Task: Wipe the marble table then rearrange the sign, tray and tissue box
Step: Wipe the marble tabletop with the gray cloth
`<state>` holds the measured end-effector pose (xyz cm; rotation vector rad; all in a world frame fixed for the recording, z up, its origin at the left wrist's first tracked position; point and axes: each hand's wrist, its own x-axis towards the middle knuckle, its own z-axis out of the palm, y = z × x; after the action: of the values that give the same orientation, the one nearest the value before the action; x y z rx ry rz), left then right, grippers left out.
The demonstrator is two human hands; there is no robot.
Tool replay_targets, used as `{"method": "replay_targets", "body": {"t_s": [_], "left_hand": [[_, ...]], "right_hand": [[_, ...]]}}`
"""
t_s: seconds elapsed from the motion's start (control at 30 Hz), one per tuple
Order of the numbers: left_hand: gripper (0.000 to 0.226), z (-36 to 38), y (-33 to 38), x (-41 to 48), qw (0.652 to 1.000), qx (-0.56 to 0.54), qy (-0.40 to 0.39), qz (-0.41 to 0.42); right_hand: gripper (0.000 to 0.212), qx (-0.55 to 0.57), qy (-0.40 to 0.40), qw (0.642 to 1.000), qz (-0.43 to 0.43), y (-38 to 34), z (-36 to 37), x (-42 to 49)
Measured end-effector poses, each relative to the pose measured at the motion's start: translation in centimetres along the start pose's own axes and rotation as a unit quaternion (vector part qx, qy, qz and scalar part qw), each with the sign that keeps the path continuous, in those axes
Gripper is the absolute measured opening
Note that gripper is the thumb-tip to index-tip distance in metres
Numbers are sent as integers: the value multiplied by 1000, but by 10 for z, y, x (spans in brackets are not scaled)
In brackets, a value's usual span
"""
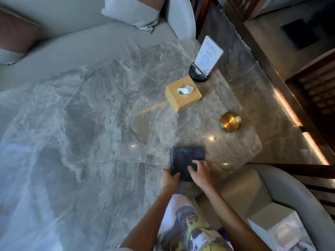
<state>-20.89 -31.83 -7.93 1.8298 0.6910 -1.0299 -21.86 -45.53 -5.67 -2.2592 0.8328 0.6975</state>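
A dark folded cloth (185, 157) lies flat on the grey marble table (101, 113) near its front edge. My left hand (168, 180) grips the cloth's near left corner. My right hand (200, 172) presses on its near right part with fingers spread. Beyond the cloth stands a yellow wooden tissue box (183, 96) with a tissue sticking out. Behind that, an upright white sign (208, 56) sits in a black round base at the table's far right corner. A round gold tray (230, 122) rests to the right of the box.
A grey sofa with cushions (132, 13) curves along the far side of the table. A grey armchair (282, 201) stands at the near right. Dark wooden screens (315, 91) and a lit floor strip run along the right.
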Motion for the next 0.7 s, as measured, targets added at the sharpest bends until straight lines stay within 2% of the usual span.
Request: {"method": "replay_targets", "body": {"t_s": [0.07,0.13,0.27,0.33,0.4,0.43,0.47,0.53,0.57,0.6,0.7], "left_hand": [[21,0,6,-3,1000,24,0,9],[11,-1,13,-10,998,45,-6,43],[13,9,36,-36,987,57,-3,151],[10,18,46,-47,976,91,12,198],[7,23,56,-53,969,108,26,220],[6,23,61,-56,965,117,35,233],[6,23,66,-57,960,127,42,247],[9,23,74,-58,945,156,63,280],[11,22,78,-58,937,174,77,291],[13,19,82,-59,929,192,94,301],[16,8,90,-60,892,247,168,340]], "right_hand": [[54,5,-22,999,24,-7,-3,1],[75,78,-73,992,69,-16,-7,2],[130,277,-170,933,157,-38,-13,4],[138,348,-191,905,154,-45,-17,7],[132,393,-198,886,147,-51,-27,11],[116,423,-202,870,151,-50,-33,14],[92,467,-208,845,159,-50,-39,16],[45,568,-244,763,186,-53,-54,11],[32,602,-252,733,194,-57,-60,7],[26,620,-254,716,194,-58,-63,5],[47,630,-293,696,179,-73,-71,2]]}}
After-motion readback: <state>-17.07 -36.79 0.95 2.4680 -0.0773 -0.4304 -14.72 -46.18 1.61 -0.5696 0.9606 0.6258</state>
